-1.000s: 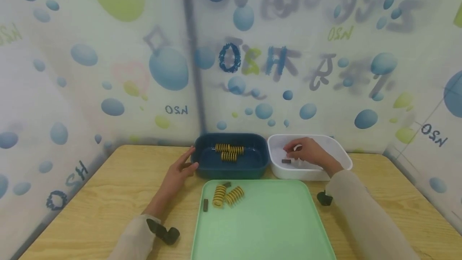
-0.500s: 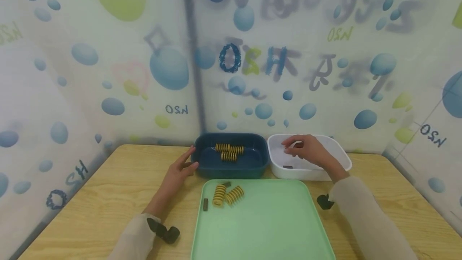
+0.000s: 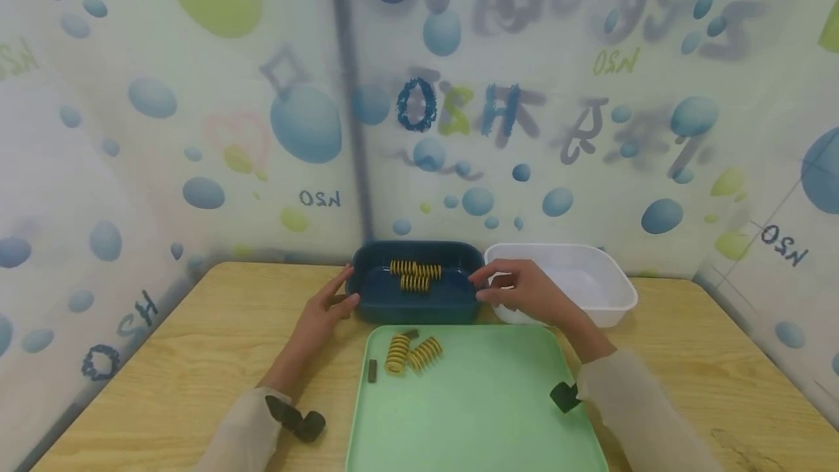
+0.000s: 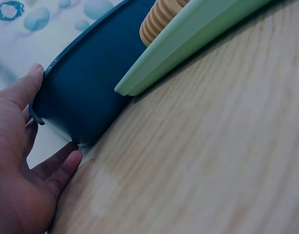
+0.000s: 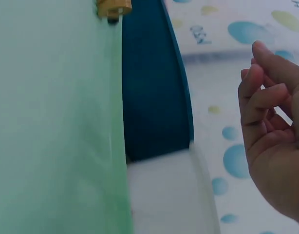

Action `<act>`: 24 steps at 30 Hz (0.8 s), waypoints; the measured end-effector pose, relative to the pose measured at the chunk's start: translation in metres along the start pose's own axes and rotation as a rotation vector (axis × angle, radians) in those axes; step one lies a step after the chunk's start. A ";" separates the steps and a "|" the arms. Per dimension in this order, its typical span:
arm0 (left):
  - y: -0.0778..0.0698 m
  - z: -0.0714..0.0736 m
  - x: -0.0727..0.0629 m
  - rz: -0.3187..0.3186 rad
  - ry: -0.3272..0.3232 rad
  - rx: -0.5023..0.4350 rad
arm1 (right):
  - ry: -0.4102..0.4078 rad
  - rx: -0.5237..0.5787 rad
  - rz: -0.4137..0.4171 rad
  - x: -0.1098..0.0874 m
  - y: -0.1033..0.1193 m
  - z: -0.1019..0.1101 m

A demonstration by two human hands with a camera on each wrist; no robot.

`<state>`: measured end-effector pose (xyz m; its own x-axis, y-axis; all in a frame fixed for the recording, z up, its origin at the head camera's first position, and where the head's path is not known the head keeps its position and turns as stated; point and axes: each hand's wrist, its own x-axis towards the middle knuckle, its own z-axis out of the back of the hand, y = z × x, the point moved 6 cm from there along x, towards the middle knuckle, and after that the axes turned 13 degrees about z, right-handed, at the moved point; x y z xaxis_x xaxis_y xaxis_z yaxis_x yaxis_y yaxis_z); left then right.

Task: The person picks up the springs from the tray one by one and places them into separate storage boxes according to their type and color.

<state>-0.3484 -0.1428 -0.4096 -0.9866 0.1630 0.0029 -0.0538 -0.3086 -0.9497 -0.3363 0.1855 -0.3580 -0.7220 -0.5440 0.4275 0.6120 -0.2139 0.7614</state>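
Observation:
At the left end of the dark blue tub, my left hand rests with fingers spread; in the left wrist view its fingertips are at the tub's rim and lower side. Inside the tub lie three yellow coil springs. My right hand is over the meeting rims of the blue tub and the white tub, thumb and fingers loosely bent. No thing shows between its fingers in the right wrist view. The hand hides the white tub's left part.
In front of both tubs is a light green tray. Two yellow springs lie at its back left, with a small dark block beside them and another dark block behind. Everything stands on a wooden table before a patterned curtain.
My right hand has moved left, from above the white tub to the blue tub's right edge. A dark block seen in the white tub is now out of sight. The left hand stays put.

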 end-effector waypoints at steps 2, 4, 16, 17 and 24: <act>-0.003 -0.001 -0.003 0.002 0.000 0.011 | 0.015 0.048 0.011 -0.001 0.006 -0.010; -0.005 -0.001 -0.004 0.002 -0.003 0.021 | 0.042 0.084 0.023 -0.002 0.010 -0.021; 0.022 0.001 0.013 -0.007 -0.004 0.001 | 0.181 0.158 -0.002 -0.003 0.013 -0.065; 0.027 0.002 0.016 -0.001 -0.010 0.000 | 0.192 0.156 -0.013 -0.003 0.012 -0.068; 0.008 0.001 0.005 0.000 -0.007 0.011 | 0.248 0.152 -0.066 -0.006 -0.001 -0.084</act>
<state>-0.3540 -0.1450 -0.4166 -0.9876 0.1567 0.0052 -0.0556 -0.3188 -0.9462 -0.3054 0.1214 -0.4023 -0.6464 -0.7187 0.2562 0.4974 -0.1422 0.8558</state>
